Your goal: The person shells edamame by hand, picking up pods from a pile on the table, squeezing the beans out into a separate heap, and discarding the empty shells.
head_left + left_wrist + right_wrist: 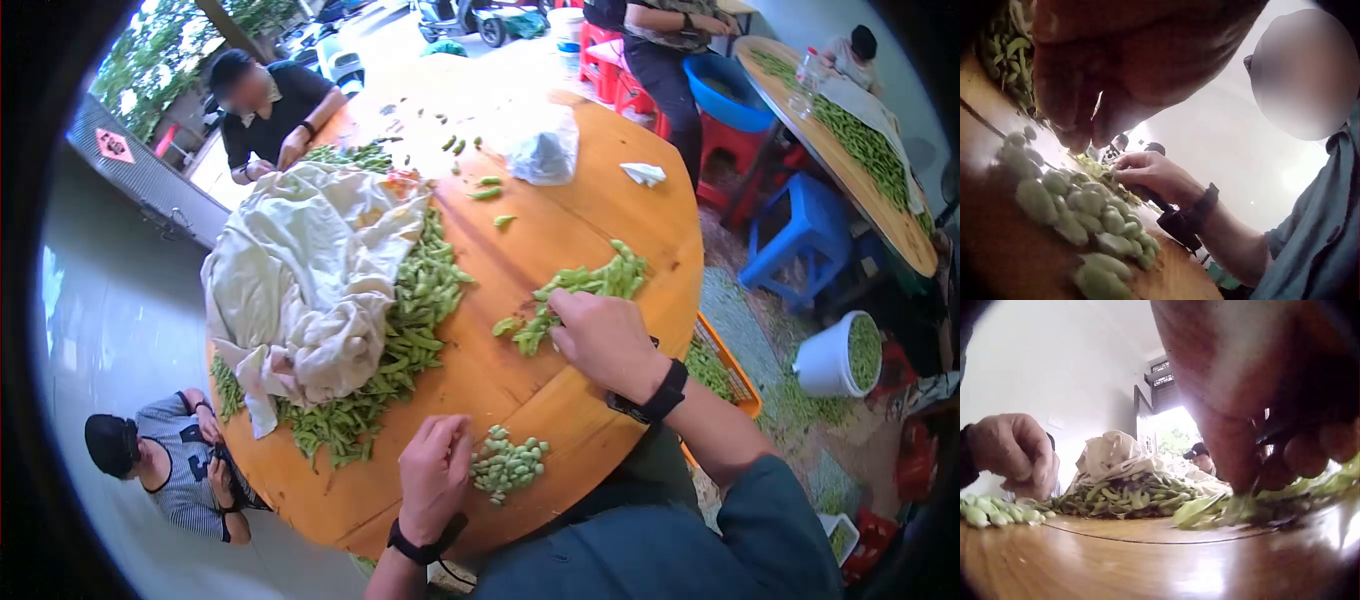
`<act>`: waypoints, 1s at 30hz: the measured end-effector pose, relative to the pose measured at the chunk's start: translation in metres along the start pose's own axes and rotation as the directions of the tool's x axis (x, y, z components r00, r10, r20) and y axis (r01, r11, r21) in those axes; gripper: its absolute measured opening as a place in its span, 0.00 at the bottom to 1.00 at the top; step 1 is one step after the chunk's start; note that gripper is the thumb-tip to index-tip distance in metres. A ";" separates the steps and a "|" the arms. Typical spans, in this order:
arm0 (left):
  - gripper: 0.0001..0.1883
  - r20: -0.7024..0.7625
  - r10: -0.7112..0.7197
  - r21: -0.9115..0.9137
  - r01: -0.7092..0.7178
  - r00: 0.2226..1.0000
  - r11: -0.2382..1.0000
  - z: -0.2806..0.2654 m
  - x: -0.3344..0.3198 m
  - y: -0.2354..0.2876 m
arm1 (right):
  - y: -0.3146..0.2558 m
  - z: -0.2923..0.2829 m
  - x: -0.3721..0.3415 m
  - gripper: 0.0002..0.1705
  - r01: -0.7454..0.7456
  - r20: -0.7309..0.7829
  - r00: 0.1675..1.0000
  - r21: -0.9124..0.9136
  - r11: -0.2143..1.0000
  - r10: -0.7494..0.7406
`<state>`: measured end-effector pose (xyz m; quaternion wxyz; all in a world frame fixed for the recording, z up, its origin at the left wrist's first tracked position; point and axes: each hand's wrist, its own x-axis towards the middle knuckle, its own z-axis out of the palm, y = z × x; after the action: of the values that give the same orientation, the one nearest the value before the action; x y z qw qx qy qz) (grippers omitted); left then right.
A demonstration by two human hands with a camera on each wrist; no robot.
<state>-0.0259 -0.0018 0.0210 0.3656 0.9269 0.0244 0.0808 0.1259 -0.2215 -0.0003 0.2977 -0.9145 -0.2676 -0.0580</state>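
Note:
My left hand [435, 475] hovers right beside a small heap of shelled pale-green beans [508, 464] near the table's front edge. Its fingers are curled with the tips drawn together, and I cannot tell if anything is between them. Farther right, my right hand [608, 338] is low over a loose pile of light-green pods [612, 277]. In the right wrist view its thumb and fingers point down and pinch a pale pod shell [1237, 509] at the pile's edge. Both wrists wear black bands.
A big heap of green pods [415, 310] under a crumpled white cloth [310, 250] covers the table's left. Loose pods [487, 190], a plastic bag [545, 150] and a tissue [643, 174] lie farther back. Two people sit across and left. An orange crate [735, 370] stands below right.

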 end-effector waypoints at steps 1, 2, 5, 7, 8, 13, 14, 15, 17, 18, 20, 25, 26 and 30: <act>0.09 0.008 -0.048 0.035 0.048 0.999 0.998 -0.002 0.002 -0.001 | -0.003 -0.002 0.003 0.11 0.031 0.009 0.999 -0.038 0.999 -0.030; 0.09 -0.002 -0.047 0.039 0.047 0.999 0.998 -0.001 0.004 -0.004 | -0.006 -0.002 0.004 0.14 0.057 0.019 0.998 -0.078 0.995 -0.056; 0.11 0.026 0.018 0.233 -0.024 1.000 0.972 0.006 0.011 -0.017 | -0.019 0.008 0.009 0.17 0.086 0.062 0.995 -0.107 0.991 -0.079; 0.11 0.080 0.061 0.298 -0.083 0.995 0.951 0.012 0.014 -0.017 | -0.017 0.013 0.013 0.17 0.130 0.083 0.989 -0.142 0.981 -0.119; 0.10 0.079 0.077 0.270 -0.096 0.994 0.958 0.015 0.014 -0.015 | -0.013 0.017 0.015 0.16 0.142 0.147 0.982 -0.173 0.975 -0.117; 0.10 0.196 0.141 0.184 -0.177 0.970 0.967 0.013 0.014 -0.009 | 0.002 0.009 0.008 0.07 0.155 0.140 0.982 -0.238 0.959 -0.124; 0.10 0.177 0.140 0.156 -0.168 0.974 0.973 0.011 0.016 -0.009 | 0.007 0.008 0.004 0.09 0.125 0.159 0.983 -0.232 0.965 -0.089; 0.11 0.157 0.136 0.126 -0.157 0.978 0.980 0.010 0.017 -0.009 | 0.004 0.006 0.003 0.09 0.129 0.156 0.983 -0.232 0.964 -0.094; 0.12 0.119 0.134 0.137 -0.150 0.984 0.979 0.002 0.035 -0.011 | -0.003 -0.004 -0.003 0.12 0.076 0.082 0.995 -0.166 0.983 -0.063; 0.12 0.061 0.148 0.225 -0.158 0.987 0.961 -0.001 0.047 -0.010 | -0.010 -0.003 -0.005 0.15 0.080 0.080 0.995 -0.162 0.984 -0.067; 0.13 0.001 0.172 0.309 -0.163 0.985 0.937 -0.006 0.069 -0.018 | -0.018 0.010 -0.006 0.19 0.090 0.099 0.992 -0.091 0.992 -0.081; 0.15 0.035 0.108 0.633 -0.105 0.994 0.767 -0.003 0.100 -0.050 | -0.022 0.044 0.003 0.13 0.286 0.083 0.957 -0.148 0.947 -0.276; 0.13 0.038 0.106 0.650 -0.105 0.994 0.752 -0.002 0.098 -0.048 | -0.020 0.041 0.005 0.13 0.267 0.132 0.961 -0.201 0.942 -0.244; 0.09 -0.016 0.183 0.557 -0.143 0.983 0.818 -0.007 0.092 -0.036 | -0.017 0.016 -0.003 0.15 0.214 0.204 0.964 -0.208 0.954 -0.172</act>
<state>0.0637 0.0387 0.0138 0.0727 0.9883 -0.0201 0.1328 0.1136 -0.2014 -0.0054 0.1577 -0.9134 -0.3739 -0.0325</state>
